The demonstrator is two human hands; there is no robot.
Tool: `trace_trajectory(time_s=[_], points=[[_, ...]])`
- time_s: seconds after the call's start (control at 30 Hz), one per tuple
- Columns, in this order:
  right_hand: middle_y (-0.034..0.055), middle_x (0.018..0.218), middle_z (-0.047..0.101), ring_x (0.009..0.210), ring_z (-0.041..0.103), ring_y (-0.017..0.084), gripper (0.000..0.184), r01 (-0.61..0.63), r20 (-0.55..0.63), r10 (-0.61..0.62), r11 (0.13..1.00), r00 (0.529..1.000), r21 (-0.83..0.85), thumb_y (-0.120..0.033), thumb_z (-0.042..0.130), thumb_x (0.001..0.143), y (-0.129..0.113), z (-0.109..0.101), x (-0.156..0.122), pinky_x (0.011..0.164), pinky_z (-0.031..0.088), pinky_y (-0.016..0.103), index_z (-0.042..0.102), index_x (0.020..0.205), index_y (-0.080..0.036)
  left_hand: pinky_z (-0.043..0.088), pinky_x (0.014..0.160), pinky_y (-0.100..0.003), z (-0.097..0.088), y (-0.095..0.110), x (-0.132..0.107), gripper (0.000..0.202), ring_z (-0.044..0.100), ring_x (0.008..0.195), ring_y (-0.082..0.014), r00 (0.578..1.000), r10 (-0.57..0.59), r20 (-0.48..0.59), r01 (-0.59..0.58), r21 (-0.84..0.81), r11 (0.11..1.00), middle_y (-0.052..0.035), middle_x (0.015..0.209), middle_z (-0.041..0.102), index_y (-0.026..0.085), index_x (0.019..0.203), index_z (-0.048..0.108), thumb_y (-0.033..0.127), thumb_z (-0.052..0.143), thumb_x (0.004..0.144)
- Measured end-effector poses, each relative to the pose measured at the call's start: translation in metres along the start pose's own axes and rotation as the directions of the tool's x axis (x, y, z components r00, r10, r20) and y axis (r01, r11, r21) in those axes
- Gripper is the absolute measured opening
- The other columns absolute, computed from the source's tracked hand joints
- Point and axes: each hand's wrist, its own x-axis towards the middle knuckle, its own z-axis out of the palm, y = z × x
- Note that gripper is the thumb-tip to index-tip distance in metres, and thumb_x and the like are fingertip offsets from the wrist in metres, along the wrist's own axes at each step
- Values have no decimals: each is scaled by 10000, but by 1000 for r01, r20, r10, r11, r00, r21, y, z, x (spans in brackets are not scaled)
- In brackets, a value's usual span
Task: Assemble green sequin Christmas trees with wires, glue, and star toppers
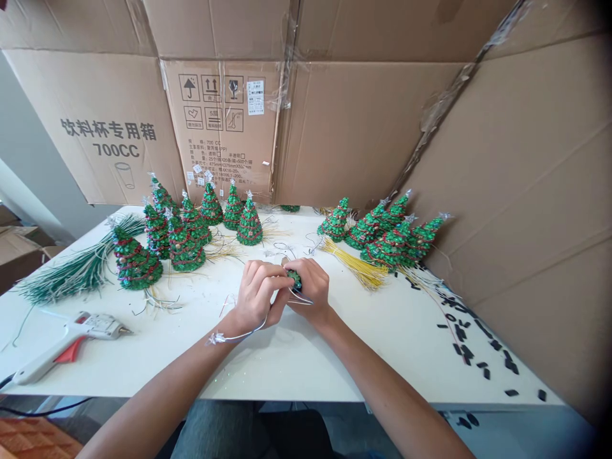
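My left hand (257, 290) and my right hand (310, 287) meet over the middle of the white table (296, 363). Both are closed around a small green glittery tree (294, 278), mostly hidden by the fingers. A thin silver wire with a small star (215, 338) trails from under my left hand toward the table's front. Another loop of wire sticks out between the hands.
Several finished green trees (184, 245) stand at the back left, and more lie tipped over at the back right (387, 239). A white glue gun (71, 338) lies at the front left. Green stems (71, 274), yellow wires (356, 264), black bits (471, 350) and cardboard walls (363, 127) surround the table.
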Motion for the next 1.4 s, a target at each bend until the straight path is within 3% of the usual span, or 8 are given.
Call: trace_trajectory(time_s=[0.17,0.33,0.6,0.83,1.17,1.4], points=[[36,764,700,680,638,228,67,-13,-1,13,1000,1000,-2,-244,596,1036,1,1,-1,669,471,380,587,972,-264,513,823,-365,0,4,1,248,652,915,-216,1000,-7,19,7,1,1000,-77,1040,742,210,1196,602,59,650,1006],[29,765,710,674,648,220,74,-14,-9,14,1000,1000,8,-232,589,1043,4,3,-4,672,471,384,598,976,-261,469,811,-360,1,3,-1,213,638,887,-213,994,92,63,-96,67,993,-81,1036,762,203,1215,614,81,633,1041],[22,762,710,660,636,210,88,-5,-8,5,1000,1000,6,-204,591,1033,1,3,-3,664,465,379,595,965,-260,482,784,-350,1,-2,-2,213,611,844,-196,990,137,44,-139,25,990,-61,1016,792,219,1229,618,81,550,1081],[21,758,697,670,635,216,94,1,-16,-2,1000,1000,-8,-193,622,1026,-1,4,-1,663,465,379,589,971,-262,508,754,-349,-1,0,2,319,612,848,-202,993,100,56,-99,-29,995,-79,1014,772,183,1355,645,71,582,1063],[29,759,688,669,611,222,91,3,-8,-3,1000,1000,11,-233,568,1055,0,2,-1,658,453,380,584,970,-262,521,739,-348,-5,0,5,182,638,844,-197,991,109,76,-107,-23,994,-80,992,755,182,1180,650,76,642,1033],[23,761,693,670,626,217,112,-54,-26,55,998,998,19,-209,560,1049,1,4,-3,667,470,375,605,960,-261,524,738,-356,-5,0,8,209,681,856,-209,992,103,69,-102,-27,994,-81,1009,773,182,1134,667,73,709,961]])
